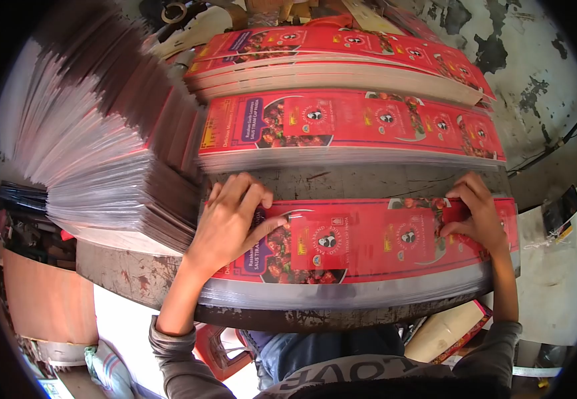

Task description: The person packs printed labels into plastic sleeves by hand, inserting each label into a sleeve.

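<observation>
In front of me lies a long stack of red printed sheets [368,266], with food pictures, round logos and a clear, shiny near edge. My left hand [235,213] is at the stack's left part, fingers curled over the far edge and thumb stretched across the top sheet. At the right end, my right hand [478,216] holds the far edge in the same way, its thumb on the top face. Both hands are closed on the stack; their fingertips are partly hidden. Beyond them lies a second red stack [361,126], apart from both hands.
A third red stack [341,50] lies farther back. Close on the left, a tall, fanned pile of sheets [102,153] rises beside my left forearm. The dark worn table [368,183] has a curved near edge. A dark phone-like object [561,211] is at the far right.
</observation>
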The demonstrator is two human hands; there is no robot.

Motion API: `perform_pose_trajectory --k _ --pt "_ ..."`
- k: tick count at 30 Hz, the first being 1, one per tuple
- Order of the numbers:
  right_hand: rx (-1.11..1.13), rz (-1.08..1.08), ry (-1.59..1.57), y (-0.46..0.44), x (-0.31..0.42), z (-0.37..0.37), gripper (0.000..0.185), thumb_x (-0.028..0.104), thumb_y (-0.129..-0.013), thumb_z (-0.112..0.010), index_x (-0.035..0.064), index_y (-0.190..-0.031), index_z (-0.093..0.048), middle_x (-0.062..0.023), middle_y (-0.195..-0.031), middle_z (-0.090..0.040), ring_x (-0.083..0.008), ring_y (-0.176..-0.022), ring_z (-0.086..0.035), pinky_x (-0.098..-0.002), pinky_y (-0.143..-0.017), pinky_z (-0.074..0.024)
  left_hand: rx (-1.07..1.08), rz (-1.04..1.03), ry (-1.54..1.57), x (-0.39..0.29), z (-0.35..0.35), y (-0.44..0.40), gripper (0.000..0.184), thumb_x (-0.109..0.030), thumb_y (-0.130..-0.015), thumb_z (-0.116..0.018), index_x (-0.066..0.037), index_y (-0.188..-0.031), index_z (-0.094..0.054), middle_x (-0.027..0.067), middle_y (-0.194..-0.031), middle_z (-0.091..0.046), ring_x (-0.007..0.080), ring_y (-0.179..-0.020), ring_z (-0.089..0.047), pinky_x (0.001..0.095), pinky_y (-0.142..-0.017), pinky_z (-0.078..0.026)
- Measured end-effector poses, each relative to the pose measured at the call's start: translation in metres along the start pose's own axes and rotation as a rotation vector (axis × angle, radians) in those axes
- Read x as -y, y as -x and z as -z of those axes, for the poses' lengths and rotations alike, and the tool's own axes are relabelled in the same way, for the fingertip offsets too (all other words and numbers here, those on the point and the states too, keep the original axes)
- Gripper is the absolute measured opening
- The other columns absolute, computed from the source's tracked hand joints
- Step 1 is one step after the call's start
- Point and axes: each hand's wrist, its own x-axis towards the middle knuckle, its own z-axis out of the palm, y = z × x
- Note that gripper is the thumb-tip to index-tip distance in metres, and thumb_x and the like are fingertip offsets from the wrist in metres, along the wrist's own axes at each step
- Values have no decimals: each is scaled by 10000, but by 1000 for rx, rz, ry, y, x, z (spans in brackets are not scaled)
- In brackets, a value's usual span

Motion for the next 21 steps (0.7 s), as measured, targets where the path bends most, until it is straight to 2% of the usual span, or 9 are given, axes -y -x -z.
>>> perform_pose_trajectory --k 2,6,8,10,14,16,17,19,21 --pt "7 22 -27 -4 6 2 541 339 -498 -829 42 -862 -561 -93 -872 -485 -286 -809 -486 -379 -705 -407 -21 -11 -3 0 0 -1 252 -220 -750 -702 -69 -867 -538 54 -882 -524 267 -836 -537 390 -717 -415" --pt "66 -13 -114 -8 18 1 461 257 -595 -809 45 -930 -573 -83 -927 -489 -270 -849 -492 -369 -725 -416 -50 -20 39 2 -2 -1 212 -180 -764 -686 -57 -859 -543 67 -872 -538 269 -834 -548 382 -708 -420" --pt "84 -54 -145 -9 22 0 414 219 -635 -793 45 -939 -573 -80 -941 -492 -263 -861 -494 -361 -732 -417 -120 -55 69 2 -1 -1 183 -102 -770 -668 -19 -818 -512 89 -832 -532 300 -758 -533 381 -697 -408" --pt "78 -120 -187 -9 25 -2 280 141 -725 -728 39 -930 -567 -78 -907 -499 -251 -827 -511 -338 -709 -428 -129 -56 79 1 -1 -1 175 -90 -773 -663 -12 -819 -514 93 -822 -534 302 -753 -536 380 -694 -408" --pt "83 -222 -348 -9 19 -4 160 91 -801 -650 32 -915 -554 -78 -817 -531 -245 -739 -544 -331 -661 -435 -170 -68 90 -1 0 -1 148 -39 -776 -650 8 -831 -521 114 -811 -538 306 -734 -542 373 -674 -423" --pt "65 -255 -421 -11 18 0 81 81 -853 -578 31 -905 -541 -106 -730 -552 -271 -663 -560 -338 -624 -439 -244 -76 94 -5 2 -3 130 -3 -780 -641 16 -830 -522 133 -792 -535 310 -728 -545 367 -647 -440" --pt "59 -253 -416 -15 20 5 81 81 -853 -578 31 -905 -541 -106 -730 -552 -271 -663 -560 -338 -624 -439 -249 -81 91 -6 4 -4 130 -3 -780 -641 16 -830 -522 133 -792 -535 310 -728 -545 367 -647 -440" --pt "-4 -234 -152 -24 26 18 72 100 -881 -540 33 -908 -534 -156 -764 -591 -326 -697 -589 -368 -639 -451 -324 -58 98 -9 8 -8 128 3 -784 -639 19 -820 -517 140 -769 -533 314 -701 -546 366 -625 -444" --pt "-82 -241 -100 -37 11 25 84 113 -890 -526 33 -917 -535 -168 -801 -597 -349 -733 -589 -385 -653 -453 -373 -46 79 -12 16 -20 138 0 -791 -638 18 -793 -502 141 -763 -535 311 -670 -537 366 -591 -441"
